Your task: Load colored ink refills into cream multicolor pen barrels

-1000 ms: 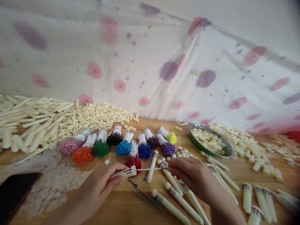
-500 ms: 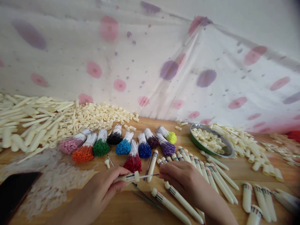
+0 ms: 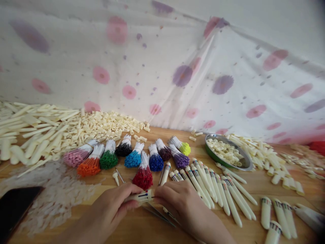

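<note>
A white sheet with pink and purple blotches [image 3: 152,67] hangs behind the wood-grained table [image 3: 137,228]. Leftmost, smooth ivory plastic tubes [image 3: 40,142] lie heaped. Slim white refills with coloured tips [image 3: 143,178] are bundled by colour, presumably for easy picking. The left hand [image 3: 122,200] grips a slotted ivory plastic pen barrel [image 3: 140,196] at front centre, seemingly steadying it for the right hand [image 3: 177,200]; its fingers meet the barrel's end, their grip hidden. Rightward, tapering ivory pens [image 3: 217,189] lie side by side near a shallow, shiny metal bowl [image 3: 247,162].

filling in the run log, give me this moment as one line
left hand: holds cream pen part | right hand: at its end, any held item hidden | just beyond: red-tipped bundle
</note>
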Motion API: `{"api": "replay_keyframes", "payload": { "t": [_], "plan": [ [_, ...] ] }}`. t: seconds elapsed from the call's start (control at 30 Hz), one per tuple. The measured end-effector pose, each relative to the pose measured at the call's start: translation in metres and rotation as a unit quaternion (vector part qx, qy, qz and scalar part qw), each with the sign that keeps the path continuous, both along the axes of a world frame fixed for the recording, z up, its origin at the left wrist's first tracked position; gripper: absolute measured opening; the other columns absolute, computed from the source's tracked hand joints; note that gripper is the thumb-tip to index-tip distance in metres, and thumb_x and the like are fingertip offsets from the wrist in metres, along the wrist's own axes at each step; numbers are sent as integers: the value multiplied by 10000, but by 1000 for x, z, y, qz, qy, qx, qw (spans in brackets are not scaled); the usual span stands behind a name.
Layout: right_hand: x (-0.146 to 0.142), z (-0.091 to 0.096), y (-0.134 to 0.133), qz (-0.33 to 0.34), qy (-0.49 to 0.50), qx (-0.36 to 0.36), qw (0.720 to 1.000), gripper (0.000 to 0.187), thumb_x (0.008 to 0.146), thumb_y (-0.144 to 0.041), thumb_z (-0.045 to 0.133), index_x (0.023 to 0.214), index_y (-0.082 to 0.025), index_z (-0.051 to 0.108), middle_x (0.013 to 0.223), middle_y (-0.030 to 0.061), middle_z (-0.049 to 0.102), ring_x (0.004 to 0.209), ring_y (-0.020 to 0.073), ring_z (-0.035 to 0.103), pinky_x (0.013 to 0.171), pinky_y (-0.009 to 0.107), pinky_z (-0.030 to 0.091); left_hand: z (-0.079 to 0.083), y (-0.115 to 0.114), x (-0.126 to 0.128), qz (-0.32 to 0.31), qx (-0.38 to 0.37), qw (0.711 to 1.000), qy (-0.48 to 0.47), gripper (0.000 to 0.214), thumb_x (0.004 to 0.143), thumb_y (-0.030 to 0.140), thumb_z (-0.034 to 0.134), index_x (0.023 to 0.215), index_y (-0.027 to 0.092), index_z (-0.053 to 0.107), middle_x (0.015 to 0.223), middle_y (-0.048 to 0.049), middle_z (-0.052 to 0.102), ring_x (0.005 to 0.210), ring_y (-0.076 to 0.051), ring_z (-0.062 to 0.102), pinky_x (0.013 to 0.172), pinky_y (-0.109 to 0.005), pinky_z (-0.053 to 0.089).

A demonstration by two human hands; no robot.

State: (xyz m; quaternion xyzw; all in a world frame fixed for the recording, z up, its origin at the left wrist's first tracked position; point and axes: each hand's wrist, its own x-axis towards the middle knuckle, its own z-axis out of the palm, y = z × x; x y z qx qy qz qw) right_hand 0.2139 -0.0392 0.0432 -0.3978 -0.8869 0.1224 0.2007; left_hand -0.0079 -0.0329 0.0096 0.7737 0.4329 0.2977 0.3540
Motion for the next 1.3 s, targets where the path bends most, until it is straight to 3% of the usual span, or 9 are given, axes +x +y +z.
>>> {"api": "replay_keyframes", "payload": {
  "t": [0.13, 0.33, 0.63, 0.77, 0.87, 0.97, 1.17, 1.3],
  "plan": [
    [2, 2, 0, -3, 111, -72, 991, 252, 924, -361, 448, 1061, -187, 567, 851, 37, 673, 730, 126, 616, 651, 191, 432, -1, 0, -3, 22, 19, 999, -16, 204, 823, 240, 510, 983, 324, 604, 950, 57, 721, 860, -160, 666, 741, -191, 477],
    [11, 7, 4, -30, 152, -135, 979, 153, 889, -256, 533, 1013, -214, 612, 913, 13, 676, 798, 119, 617, 724, 201, 451, 2, 1, -6, 7, 17, 1000, 6, 212, 847, 258, 488, 1026, 340, 565, 953, 74, 716, 845, -132, 671, 729, -166, 489],
    [9, 4, 5, -20, 169, -120, 978, 156, 880, -216, 544, 1007, -218, 635, 860, -4, 684, 745, 100, 618, 689, 179, 445, 5, 2, -7, 13, 7, 1000, 15, 204, 843, 278, 485, 1012, 336, 584, 900, 75, 723, 781, -127, 680, 706, -163, 505],
    [3, 2, 5, -57, 194, -113, 973, 87, 854, -242, 581, 874, -200, 655, 764, -14, 671, 671, 96, 594, 634, 172, 426, 3, 3, -6, 12, -5, 1000, 15, 197, 839, 277, 486, 1001, 331, 584, 919, 77, 720, 795, -126, 678, 716, -165, 505],
    [-7, -2, 3, -94, 190, -127, 969, 134, 855, -220, 555, 751, -179, 629, 657, -25, 608, 587, 88, 524, 566, 174, 386, 1, 3, -6, 0, -15, 1000, 13, 195, 851, 275, 472, 1008, 329, 573, 966, 70, 715, 866, -132, 672, 751, -174, 502],
    [-15, -7, 1, -115, 187, -186, 958, 182, 888, -264, 482, 779, -168, 592, 632, -31, 532, 556, 88, 436, 522, 187, 342, 0, 4, -5, -6, -17, 1000, 22, 202, 854, 256, 474, 1019, 331, 562, 984, 70, 711, 906, -132, 664, 777, -182, 496],
    [-19, -12, 2, -69, 255, -313, 912, 257, 932, -380, 379, 848, -180, 517, 703, -33, 451, 621, 98, 377, 564, 189, 341, 0, 3, -4, -6, 4, 1000, 23, 198, 851, 236, 484, 1010, 320, 567, 980, 54, 715, 893, -146, 671, 767, -197, 504],
    [-20, -15, 1, -58, 249, -294, 921, 291, 944, -399, 343, 804, -194, 495, 692, -30, 451, 645, 108, 412, 607, 200, 354, -1, 2, -2, -10, 11, 1000, 17, 204, 843, 225, 501, 1008, 328, 563, 980, 66, 713, 897, -135, 668, 772, -182, 496]
  ]
}}
